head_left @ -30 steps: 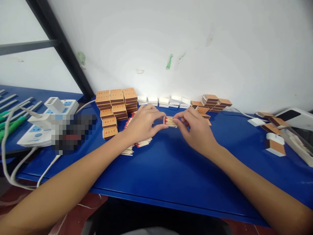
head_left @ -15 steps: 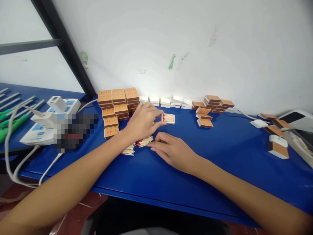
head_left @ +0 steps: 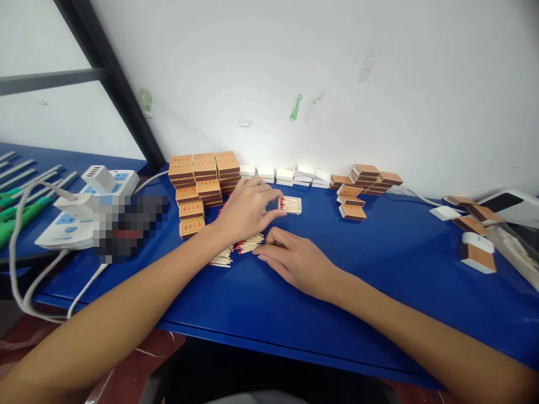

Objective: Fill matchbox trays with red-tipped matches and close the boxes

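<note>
Thumb and forefinger of my left hand (head_left: pixel 249 205) grip the left end of a small white matchbox tray (head_left: pixel 297 206), which holds a row of red-tipped matches (head_left: pixel 289 204). Loose matches (head_left: pixel 250 243) lie in piles on the blue table below that hand, which hides part of them. My right hand (head_left: pixel 300 261) rests low over the table with curled fingers. Its fingertips are pressed together at the right ends of the near pile; whether a match is between them is hidden.
Stacked brown matchboxes (head_left: pixel 204 168) stand behind on the left. White trays (head_left: pixel 285 175) line the wall. More brown sleeves (head_left: pixel 352 212) are piled to the right, with a mouse (head_left: pixel 478 242) at far right. A power strip (head_left: pixel 69 227) with cables lies left.
My left hand and the tray stay in place. My right hand's fingertips have shifted very slightly left at the match pile.
</note>
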Tool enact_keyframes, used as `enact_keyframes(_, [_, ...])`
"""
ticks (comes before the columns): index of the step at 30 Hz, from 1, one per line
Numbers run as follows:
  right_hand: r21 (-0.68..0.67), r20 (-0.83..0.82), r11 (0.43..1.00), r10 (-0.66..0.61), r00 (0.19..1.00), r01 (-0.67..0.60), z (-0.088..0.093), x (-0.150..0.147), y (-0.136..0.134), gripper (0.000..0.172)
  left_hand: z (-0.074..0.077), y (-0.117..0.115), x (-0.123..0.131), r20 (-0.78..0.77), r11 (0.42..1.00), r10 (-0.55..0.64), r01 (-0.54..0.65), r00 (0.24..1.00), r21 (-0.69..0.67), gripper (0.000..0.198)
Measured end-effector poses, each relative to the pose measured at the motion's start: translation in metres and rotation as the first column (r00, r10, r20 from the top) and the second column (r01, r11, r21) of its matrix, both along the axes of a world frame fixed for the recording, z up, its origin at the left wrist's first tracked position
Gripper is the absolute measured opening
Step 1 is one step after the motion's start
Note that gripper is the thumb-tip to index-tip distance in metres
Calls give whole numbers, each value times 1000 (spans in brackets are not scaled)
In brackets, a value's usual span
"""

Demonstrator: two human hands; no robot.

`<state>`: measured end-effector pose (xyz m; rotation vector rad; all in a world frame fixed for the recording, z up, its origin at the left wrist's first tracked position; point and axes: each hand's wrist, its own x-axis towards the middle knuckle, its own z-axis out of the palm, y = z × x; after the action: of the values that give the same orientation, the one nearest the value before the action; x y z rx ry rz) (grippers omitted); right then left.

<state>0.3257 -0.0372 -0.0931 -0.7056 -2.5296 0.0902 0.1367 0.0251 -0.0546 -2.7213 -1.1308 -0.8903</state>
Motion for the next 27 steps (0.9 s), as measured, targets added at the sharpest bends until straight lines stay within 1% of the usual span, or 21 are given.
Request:
enact_keyframes(11, [-32, 30, 999, -9, 1000, 10, -1, -1, -1, 25, 0, 0, 0, 2, 1000, 0, 0, 1000, -1, 28])
enact_keyframes(15, [-52, 22, 999, 4, 1000, -3, 1, -1, -1, 23, 0, 0, 0, 0, 1000, -5, 5, 1000, 4, 28])
enact_keyframes(17, [-84, 25, 996, 8, 1000, -6, 4, -1, 0, 21, 0, 0, 0, -5, 1000, -7, 8, 1000, 9, 27])
enact_keyframes(22, [-209, 101, 976, -40, 994, 60, 10, -2, 1, 14, 1, 0, -1, -7, 1000, -12, 12, 1000, 7, 26])
enact_keyframes(25, [-208, 141, 974, -63, 988, 92, 14, 3, 1, 13, 1, -1, -1, -12, 1000, -13, 13, 1000, 0, 25])
enact_keyframes(27, [-192, 120, 975, -88, 989, 110, 18, 10, 2, 13, 2, -1, -1, -14, 1000, -10, 10, 1000, -4, 25])
